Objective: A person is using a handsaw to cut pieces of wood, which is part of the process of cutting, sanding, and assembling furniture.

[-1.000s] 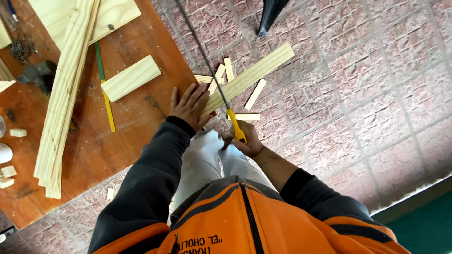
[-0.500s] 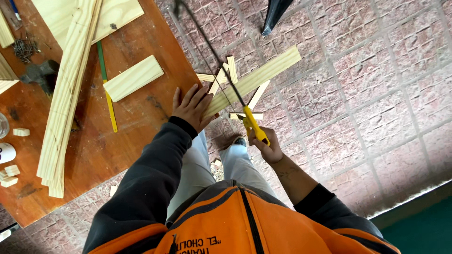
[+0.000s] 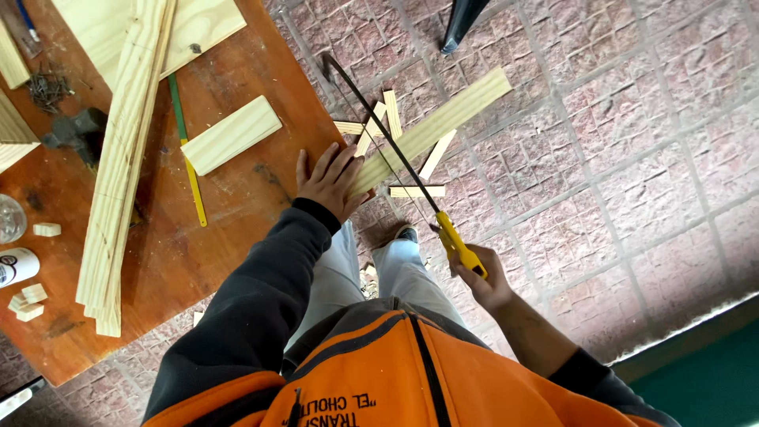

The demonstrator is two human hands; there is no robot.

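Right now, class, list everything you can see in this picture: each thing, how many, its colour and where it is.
saw: one, black frame, yellow handle, across the strip
strip: one, pale wood, overhanging the table edge
offcuts: several, pale wood, on the paving under the strip
table: one, red-brown, left
block: one, pale wood, on the table
long strips: a bundle, pale wood, on the table
board: one, pale wood, table top edge
nails: a pile, dark, table left
small blocks: a few, pale, table left edge
paving: reddish, right
left hand: pressing the strip
right hand: gripping the saw handle
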